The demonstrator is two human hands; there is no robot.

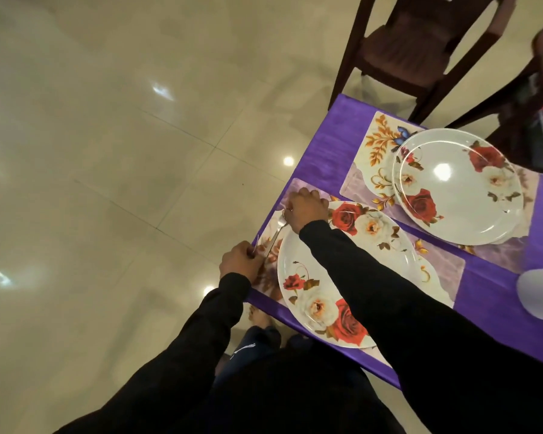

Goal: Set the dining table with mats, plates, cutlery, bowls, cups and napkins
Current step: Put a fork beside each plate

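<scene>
Lying diagonally — fork (pixel 275 234) tines far-right.

purple tablecloth (pixel 496 296); white plates (pixel 470 198), red-and-white roses; floral mats (pixel 378 142); black sleeves (pixel 389 286).

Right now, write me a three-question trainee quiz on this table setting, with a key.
1. True or false: the near plate lies on a floral mat.
2. Which piece of cutlery is being placed beside the near plate? A) ladle B) fork C) chopsticks
3. Fill in: the cloth covering the table is ____.

Key:
1. True.
2. B; the right hand is at its tines end, and the left hand holds cutlery at the handle end.
3. Purple.
</scene>
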